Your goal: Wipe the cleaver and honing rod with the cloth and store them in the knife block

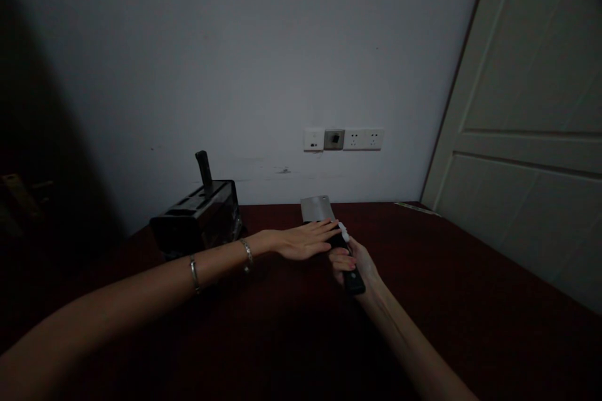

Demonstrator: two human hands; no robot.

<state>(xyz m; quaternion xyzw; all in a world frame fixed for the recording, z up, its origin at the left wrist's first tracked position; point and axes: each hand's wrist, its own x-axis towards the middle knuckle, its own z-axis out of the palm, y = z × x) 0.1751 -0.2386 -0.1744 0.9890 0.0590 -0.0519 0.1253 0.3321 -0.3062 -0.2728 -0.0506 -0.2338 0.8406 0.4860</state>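
- Cleaver: over the counter, pointing toward the wall.
- Right hand: grip wrapped around its black handle.
- Left hand: grip spread flat across the cleaver; cannot tell whether it touches.

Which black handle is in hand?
The handle of the cleaver, held in the right hand; the other handle sticks up from the black holder.

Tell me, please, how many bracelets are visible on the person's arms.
2. The wrist bracelet sits just behind the left hand; the upper bracelet is farther up the same forearm. None shows near the right hand, which grips the cleaver. Others may be out of view.
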